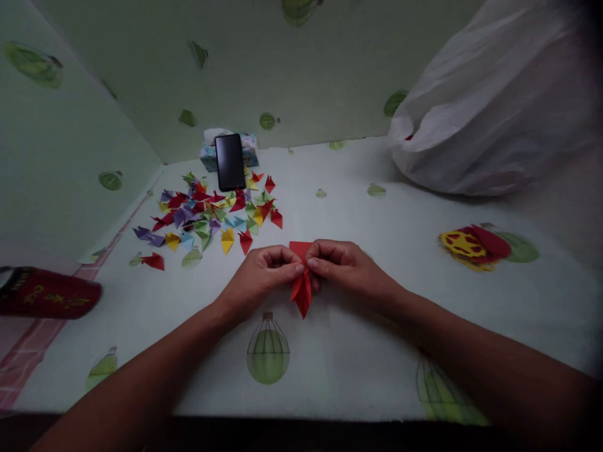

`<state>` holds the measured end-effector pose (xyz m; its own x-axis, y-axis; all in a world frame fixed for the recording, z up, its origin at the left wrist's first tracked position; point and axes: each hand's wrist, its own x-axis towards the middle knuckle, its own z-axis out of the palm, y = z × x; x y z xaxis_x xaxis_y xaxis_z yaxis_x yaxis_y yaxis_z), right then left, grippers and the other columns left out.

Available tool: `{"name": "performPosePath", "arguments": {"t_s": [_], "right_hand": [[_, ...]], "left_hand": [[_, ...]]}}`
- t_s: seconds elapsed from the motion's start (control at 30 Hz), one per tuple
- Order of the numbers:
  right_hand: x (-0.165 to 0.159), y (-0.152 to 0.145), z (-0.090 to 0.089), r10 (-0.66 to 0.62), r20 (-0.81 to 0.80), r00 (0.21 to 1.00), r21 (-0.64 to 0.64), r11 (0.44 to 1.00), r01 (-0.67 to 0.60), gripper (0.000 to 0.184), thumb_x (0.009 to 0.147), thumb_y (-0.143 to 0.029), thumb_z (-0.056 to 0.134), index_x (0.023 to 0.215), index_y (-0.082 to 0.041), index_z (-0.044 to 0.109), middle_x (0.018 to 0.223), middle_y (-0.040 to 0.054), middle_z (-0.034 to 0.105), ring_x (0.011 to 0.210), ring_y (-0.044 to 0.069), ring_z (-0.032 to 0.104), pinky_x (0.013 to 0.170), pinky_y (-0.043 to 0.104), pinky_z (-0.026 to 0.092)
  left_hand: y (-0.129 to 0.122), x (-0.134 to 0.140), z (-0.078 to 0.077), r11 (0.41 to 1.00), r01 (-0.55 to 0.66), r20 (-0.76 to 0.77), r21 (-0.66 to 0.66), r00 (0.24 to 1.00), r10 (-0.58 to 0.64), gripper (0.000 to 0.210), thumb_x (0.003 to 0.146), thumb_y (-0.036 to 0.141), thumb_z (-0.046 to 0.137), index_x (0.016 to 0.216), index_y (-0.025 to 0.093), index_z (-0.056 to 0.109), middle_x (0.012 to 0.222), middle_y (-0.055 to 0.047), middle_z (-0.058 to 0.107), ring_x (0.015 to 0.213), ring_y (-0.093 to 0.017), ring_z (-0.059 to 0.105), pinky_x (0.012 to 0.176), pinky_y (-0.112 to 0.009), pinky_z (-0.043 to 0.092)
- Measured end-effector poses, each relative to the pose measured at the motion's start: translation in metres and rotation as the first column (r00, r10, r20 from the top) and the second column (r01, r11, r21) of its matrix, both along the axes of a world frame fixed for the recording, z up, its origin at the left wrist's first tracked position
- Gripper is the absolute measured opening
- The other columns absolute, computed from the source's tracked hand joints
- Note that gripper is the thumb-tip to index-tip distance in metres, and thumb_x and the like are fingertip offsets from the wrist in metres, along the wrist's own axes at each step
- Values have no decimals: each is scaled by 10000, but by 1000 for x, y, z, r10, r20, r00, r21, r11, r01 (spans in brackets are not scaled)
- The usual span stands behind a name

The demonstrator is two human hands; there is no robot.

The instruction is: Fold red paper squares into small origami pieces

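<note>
Home suggested: walls [330, 63] covered in balloon print, similar print seen on tabletop [339, 370], tissue box [252, 149] and phone [229, 162] kept near back wall.

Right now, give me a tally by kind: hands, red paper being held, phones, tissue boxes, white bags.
Hands: 2 (left hand, right hand)
Held red paper: 1
Phone: 1
Tissue box: 1
White bag: 1
Total: 6

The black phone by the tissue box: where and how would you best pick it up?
Probably by its two long edges near the top, coming from the front and above: the phone seems propped against the tissue box, flat face outward, while folded paper pieces crowd its lower end.
</note>
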<state>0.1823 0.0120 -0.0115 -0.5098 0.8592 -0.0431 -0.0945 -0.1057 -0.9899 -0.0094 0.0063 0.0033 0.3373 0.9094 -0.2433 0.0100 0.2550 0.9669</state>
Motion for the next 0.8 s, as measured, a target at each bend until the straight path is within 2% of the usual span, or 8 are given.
{"name": "performPosePath", "arguments": {"t_s": [0.37,0.63,0.8], "right_hand": [[2,1,-7,60,-141,988,-110,991,-76,194,890,-319,702,800,-168,621,632,-23,649,596,98,581,635,238,438],[1,1,2,34,-11,999,-14,999,-34,219,865,-318,688,748,-167,582,607,-29,591,582,100,534,594,246,407],[-2,-2,5,-10,4,1000,2,1000,10,179,859,-281,647,745,-172,564,625,-28,575,589,102,523,591,253,405]], "left_hand": [[1,-4,-3,1000,18,2,-7,1000,-18,181,736,295,790,760,146,691,723,-1,678,651,-106,595,650,-241,444],[2,-4,-3,1000,23,12,9,1000,-23,174,731,275,806,752,143,694,708,9,668,633,-89,569,632,-223,438],[1,-4,-5,998,56,61,-17,997,-55,212,835,353,731,798,147,695,728,-19,701,679,-119,619,682,-247,463]]}}
